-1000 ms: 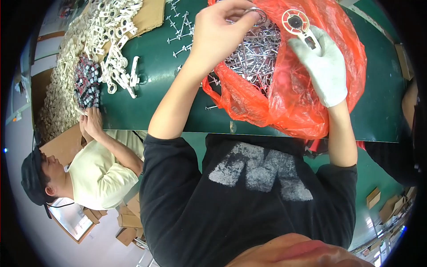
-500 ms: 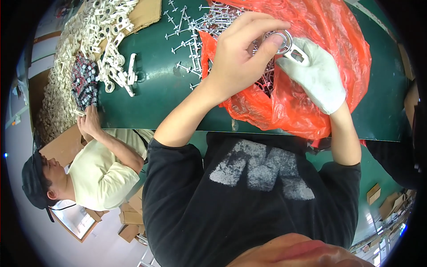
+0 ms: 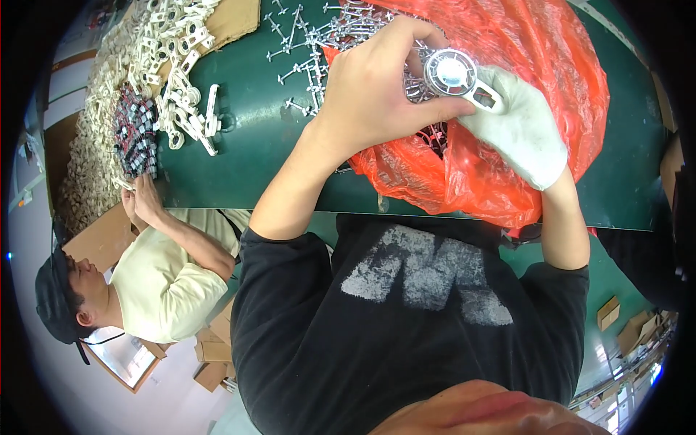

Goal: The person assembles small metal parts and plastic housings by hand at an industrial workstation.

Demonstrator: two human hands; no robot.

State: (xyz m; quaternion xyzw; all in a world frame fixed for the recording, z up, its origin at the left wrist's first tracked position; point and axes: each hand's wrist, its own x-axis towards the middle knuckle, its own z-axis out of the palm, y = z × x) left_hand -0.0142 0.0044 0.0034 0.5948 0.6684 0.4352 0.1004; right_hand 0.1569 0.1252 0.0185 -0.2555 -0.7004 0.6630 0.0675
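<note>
Gripping a white plastic piece (image 3: 467, 87) w/ round spoked head, shiny centre & slotted tail: the R hand (image 3: 522, 127), in a white cloth glove. Bare L hand (image 3: 377, 87) has thumb & fingers parted abt. the head; can't tell if touching. Piece is over a crinkled red plastic bag (image 3: 500, 181) on the green desk (image 3: 254, 148). Further off, to L: silvery metal pins (image 3: 317, 72), then off-white plastic parts (image 3: 105, 127), heaped.

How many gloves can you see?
1. The white glove is on the right hand; the left hand is bare. The co-worker's hands look bare too. The person at right has no hands showing, so more may be hidden.
</note>
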